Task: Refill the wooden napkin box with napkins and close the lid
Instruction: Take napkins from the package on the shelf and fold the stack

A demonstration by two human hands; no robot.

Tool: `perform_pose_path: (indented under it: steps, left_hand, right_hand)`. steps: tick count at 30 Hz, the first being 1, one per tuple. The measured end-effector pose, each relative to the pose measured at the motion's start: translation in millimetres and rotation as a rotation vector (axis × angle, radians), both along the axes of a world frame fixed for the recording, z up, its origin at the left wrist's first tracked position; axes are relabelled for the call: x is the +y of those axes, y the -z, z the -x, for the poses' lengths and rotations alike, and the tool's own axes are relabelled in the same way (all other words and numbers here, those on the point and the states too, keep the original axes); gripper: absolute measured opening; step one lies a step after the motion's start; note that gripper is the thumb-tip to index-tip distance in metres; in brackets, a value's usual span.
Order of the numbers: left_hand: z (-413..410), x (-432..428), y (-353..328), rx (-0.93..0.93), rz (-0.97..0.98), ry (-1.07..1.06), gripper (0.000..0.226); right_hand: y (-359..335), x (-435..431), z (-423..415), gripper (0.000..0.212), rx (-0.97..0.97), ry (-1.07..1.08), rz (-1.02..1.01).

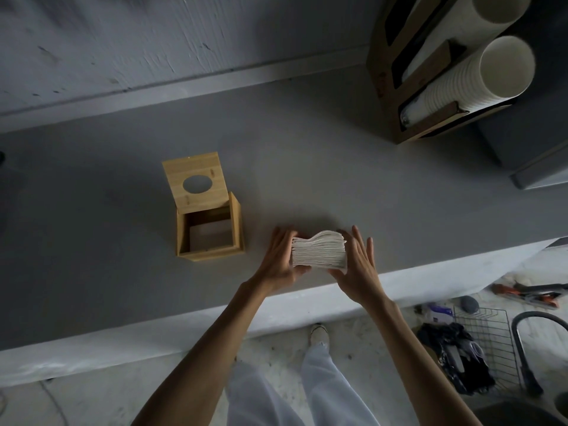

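A wooden napkin box [209, 253] stands on the grey counter [307, 167], its inside bare apart from a pale bottom panel. Its hinged lid [196, 182], with an oval hole, is tipped up and back. To the right of the box, near the counter's front edge, a thick stack of white napkins [319, 249] is pressed between my two hands. My left hand [278, 259] holds the stack's left side and my right hand [359, 265] its right side, fingers extended along the edges.
A wooden cup dispenser [399, 87] with stacks of white paper cups [479, 75] stands at the back right of the counter. A grey appliance [528, 149] sits at the far right. Below the counter edge are a wire basket [488, 342], tools and my legs.
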State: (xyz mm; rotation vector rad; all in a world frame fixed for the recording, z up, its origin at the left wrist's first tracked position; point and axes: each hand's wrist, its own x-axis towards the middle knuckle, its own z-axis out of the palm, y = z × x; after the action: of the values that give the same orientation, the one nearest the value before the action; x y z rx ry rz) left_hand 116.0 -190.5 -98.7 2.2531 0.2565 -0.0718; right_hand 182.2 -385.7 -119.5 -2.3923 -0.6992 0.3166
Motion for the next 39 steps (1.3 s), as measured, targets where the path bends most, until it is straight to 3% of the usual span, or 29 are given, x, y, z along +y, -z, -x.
perform_pose_path:
  steps: [12, 16, 20, 27, 32, 39]
  left_hand:
    - [1.8, -5.8, -3.8, 0.178, 0.033, 0.010, 0.099]
    - [5.0, -8.5, 0.0, 0.215, 0.023, 0.053, 0.105]
    - [6.7, -11.1, -3.7, 0.194, 0.060, 0.008, 0.100]
    - [8.1, -10.7, -4.1, 0.227, 0.075, -0.017, 0.113]
    - [8.7, -13.7, -3.3, 0.244, 0.057, 0.037, 0.105]
    - [7.3, 0.1, 0.3, 0.234, 0.257, -0.074, 0.064]
  right_hand:
    - [-5.7, 1.9, 1.5, 0.087, 0.018, 0.000, -0.008]
    - [-6.8, 0.4, 6.1, 0.096, 0.011, -0.106, 0.070]
    - [-5.0, -5.7, 2.2, 0.092, 0.021, -0.064, 0.024]
    - [-5.0, -3.8, 3.4, 0.089, 0.019, -0.061, 0.021]
    - [-5.7, -4.9, 6.6, 0.087, 0.048, -0.049, 0.002]
    - [-27.8, -11.1, -1.3, 0.053, 0.257, 0.129, -0.204]
